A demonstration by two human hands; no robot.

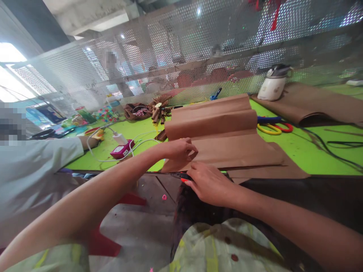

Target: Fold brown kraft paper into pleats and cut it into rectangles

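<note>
A stack of brown kraft paper sheets [221, 145] lies on the bright green table at its front edge, its upper part rising in soft folds. My left hand [180, 149] rests on the left part of the paper, fingers loosely bent and apart, nothing visibly held. Just below and to the right, my right hand [211, 183] is closed around a black-and-orange hand tool [185, 178]. The tool's thin dark end points left, along the table edge by the paper's near corner. My fingers hide most of it, so its exact kind is unclear.
Yellow, red and blue handles of scissors [269, 129] lie right of the paper. A white flask [272, 85] stands on more brown paper [320, 102]. Left are a magenta power adapter [122, 149] with white cables and a co-worker's sleeve [56, 153]. A perforated screen [181, 56] backs the table.
</note>
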